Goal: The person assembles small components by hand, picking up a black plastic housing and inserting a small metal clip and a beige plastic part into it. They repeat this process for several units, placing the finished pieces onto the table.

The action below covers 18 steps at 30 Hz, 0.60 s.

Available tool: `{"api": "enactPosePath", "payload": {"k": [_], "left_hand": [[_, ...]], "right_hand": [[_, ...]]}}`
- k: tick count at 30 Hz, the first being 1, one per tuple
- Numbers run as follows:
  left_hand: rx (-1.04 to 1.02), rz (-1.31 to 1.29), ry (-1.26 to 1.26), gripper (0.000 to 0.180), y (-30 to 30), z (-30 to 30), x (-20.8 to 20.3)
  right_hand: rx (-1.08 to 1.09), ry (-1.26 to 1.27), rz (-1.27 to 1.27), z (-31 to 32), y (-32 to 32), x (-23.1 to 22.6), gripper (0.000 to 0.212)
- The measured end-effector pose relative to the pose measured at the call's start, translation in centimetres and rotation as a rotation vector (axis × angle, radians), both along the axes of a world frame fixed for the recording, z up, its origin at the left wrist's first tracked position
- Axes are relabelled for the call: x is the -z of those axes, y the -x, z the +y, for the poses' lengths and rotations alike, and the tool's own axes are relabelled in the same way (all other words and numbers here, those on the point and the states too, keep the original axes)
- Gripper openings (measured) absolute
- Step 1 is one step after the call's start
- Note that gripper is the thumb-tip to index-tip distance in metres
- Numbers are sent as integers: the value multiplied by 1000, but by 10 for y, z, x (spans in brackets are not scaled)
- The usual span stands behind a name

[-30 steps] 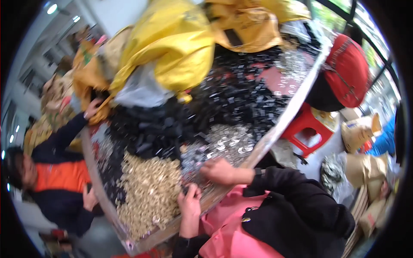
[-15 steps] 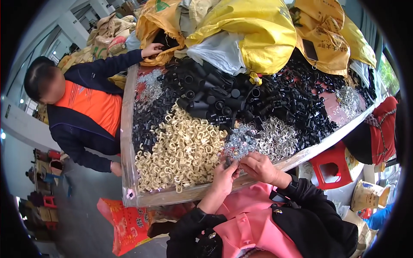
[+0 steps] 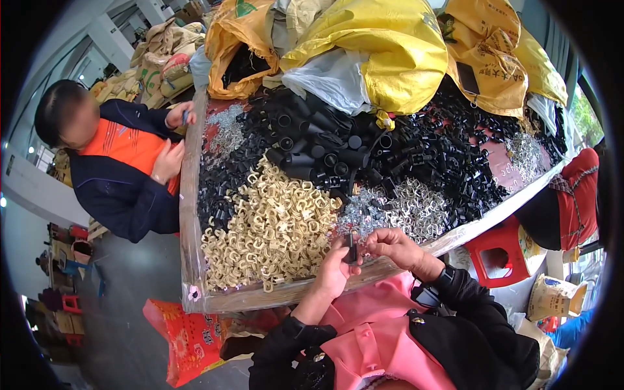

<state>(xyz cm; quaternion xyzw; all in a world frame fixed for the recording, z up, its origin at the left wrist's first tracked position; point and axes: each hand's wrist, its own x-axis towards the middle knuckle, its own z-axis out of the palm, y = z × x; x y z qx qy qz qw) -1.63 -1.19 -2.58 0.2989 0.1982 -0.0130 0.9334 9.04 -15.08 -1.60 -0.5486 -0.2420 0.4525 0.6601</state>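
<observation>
L hand grips blk part; R hand just beside, hold unclear. Prob. assy. step; next needs steady alignment.

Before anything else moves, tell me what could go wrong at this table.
The small black part, held in the left hand, might slip and get lost among the loose pieces nearby.

The beige pieces are heaped up to the wooden rim, so a sleeve could knock some off.

The silver pieces adjoin black fittings with no divider showing; they could mix.
</observation>
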Motion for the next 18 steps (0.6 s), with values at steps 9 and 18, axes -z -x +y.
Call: {"api": "enactPosePath", "payload": {"k": [9, 18], "left_hand": [[51, 17, -212, 34, 5, -6, -7], [123, 3, -239, 30, 10, -4, 5]], "right_hand": [[43, 15, -866, -3, 2, -18, 7], [6, 72, -1477, 0, 12, -27, 15]]}}
